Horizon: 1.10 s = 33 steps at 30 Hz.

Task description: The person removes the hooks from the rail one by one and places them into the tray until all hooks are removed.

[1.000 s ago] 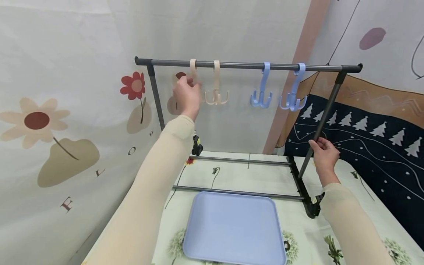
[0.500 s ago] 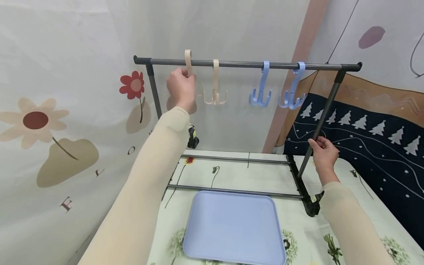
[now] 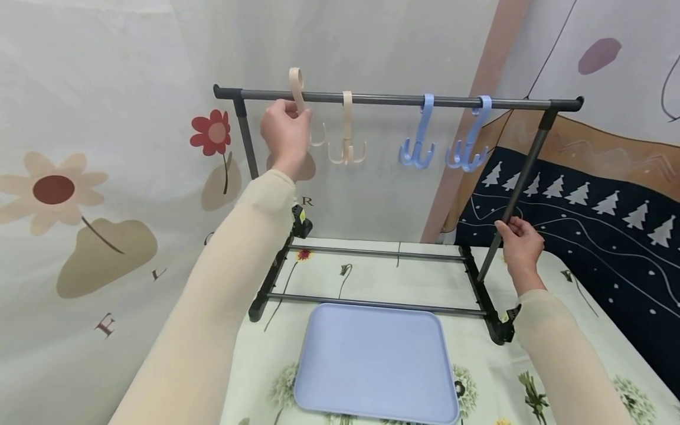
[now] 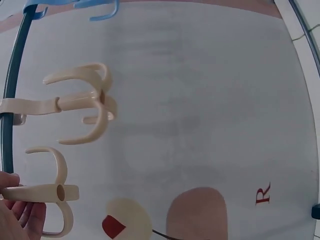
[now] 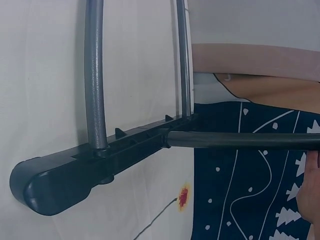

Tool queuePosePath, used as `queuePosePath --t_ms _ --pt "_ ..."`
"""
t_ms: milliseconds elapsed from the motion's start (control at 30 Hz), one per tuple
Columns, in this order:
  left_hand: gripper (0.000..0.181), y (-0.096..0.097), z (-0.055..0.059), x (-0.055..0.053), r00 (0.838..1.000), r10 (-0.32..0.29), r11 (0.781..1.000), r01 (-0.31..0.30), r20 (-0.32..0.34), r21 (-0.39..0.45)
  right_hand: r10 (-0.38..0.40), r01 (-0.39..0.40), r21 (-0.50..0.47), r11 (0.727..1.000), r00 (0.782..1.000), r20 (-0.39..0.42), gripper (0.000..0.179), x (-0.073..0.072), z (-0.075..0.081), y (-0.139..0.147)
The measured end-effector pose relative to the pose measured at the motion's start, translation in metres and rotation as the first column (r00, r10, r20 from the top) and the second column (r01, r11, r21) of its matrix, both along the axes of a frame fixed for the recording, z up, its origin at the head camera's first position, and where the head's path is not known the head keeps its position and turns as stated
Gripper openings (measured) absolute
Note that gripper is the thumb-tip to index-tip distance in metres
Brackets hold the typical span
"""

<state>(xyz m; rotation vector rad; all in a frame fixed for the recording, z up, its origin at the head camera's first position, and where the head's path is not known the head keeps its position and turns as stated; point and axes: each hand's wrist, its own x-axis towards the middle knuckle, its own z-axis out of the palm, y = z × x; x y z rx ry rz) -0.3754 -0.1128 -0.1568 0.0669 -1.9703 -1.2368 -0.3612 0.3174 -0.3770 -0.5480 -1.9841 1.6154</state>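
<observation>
My left hand (image 3: pixel 285 136) pinches the stem of a beige multi-prong hook (image 3: pixel 296 82) near the left end of the rack's dark top bar (image 3: pixel 382 100). The curved top of this hook stands above the bar, tilted left. In the left wrist view, two of its prongs (image 4: pixel 61 165) show past my fingers. Beside it, a second beige hook (image 3: pixel 347 127) hangs on the bar. Farther right hang two blue hooks, one (image 3: pixel 418 133) inward and the other (image 3: pixel 470 136) nearer the right end. My right hand (image 3: pixel 522 251) grips the rack's slanted right post (image 3: pixel 523 177).
A light blue tray (image 3: pixel 374 363) lies on the flowered tablecloth (image 3: pixel 574 348) in front of the rack's base bars (image 3: pixel 372 304). A black foot (image 5: pixel 55 185) ends the base's right side. A printed curtain (image 3: pixel 133 88) hangs behind and to the left.
My left hand has lifted the leftmost beige hook, so its curved top has risen from the bar to above it, shifting slightly left. My right hand stays on the post.
</observation>
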Motion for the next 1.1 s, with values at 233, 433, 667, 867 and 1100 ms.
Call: queuePosePath --t_ms 233,433,667,867,1100 --pt "0.024 -0.019 -0.014 0.010 0.999 -0.045 0.999 0.045 0.005 -0.023 0.009 -0.009 -0.039 0.999 1.000 -0.002 0.039 0.001 -0.001 -0.001" --pt "0.030 -0.034 -0.024 0.018 0.997 -0.011 0.991 0.022 0.080 -0.133 0.016 -0.016 -0.023 1.000 1.000 -0.014 0.037 0.000 -0.001 -0.001" --pt "0.032 -0.044 -0.040 0.024 0.992 -0.032 0.964 0.063 0.123 -0.257 0.013 -0.013 0.016 1.000 1.000 0.002 0.045 0.000 -0.001 0.000" --pt "0.025 -0.046 -0.058 0.028 0.979 -0.157 0.960 0.182 0.132 -0.214 0.017 -0.017 0.031 0.999 1.000 0.004 0.046 0.000 -0.001 0.000" --pt "0.018 -0.037 -0.086 0.033 0.943 -0.292 0.942 0.313 0.161 -0.119 0.019 -0.019 0.030 0.999 1.000 -0.001 0.040 0.001 -0.002 0.003"
